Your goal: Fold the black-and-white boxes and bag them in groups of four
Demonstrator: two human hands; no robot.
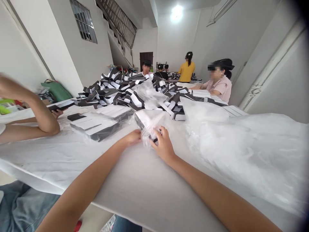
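In front of me, a clear plastic bag (152, 116) encloses a stack of black-and-white folded card pieces (142, 120). The bag's near end is crumpled between my hands. My left hand (134, 137) is closed at the left side of that end, gripping the film, its fingertips partly hidden. On the other side, my right hand (164, 144) has curled fingers pressed on the bag and the near end of the stack. Just left of it lie other bagged stacks (96, 124) of the same pieces.
A heap of black-and-white card pieces (116, 88) rises behind the bag, with loose plastic film (149, 91) on it. Large clear plastic sheets (241, 145) spread to the right. A co-worker's arm (45, 119) reaches in at left; another person (220, 80) sits at far right.
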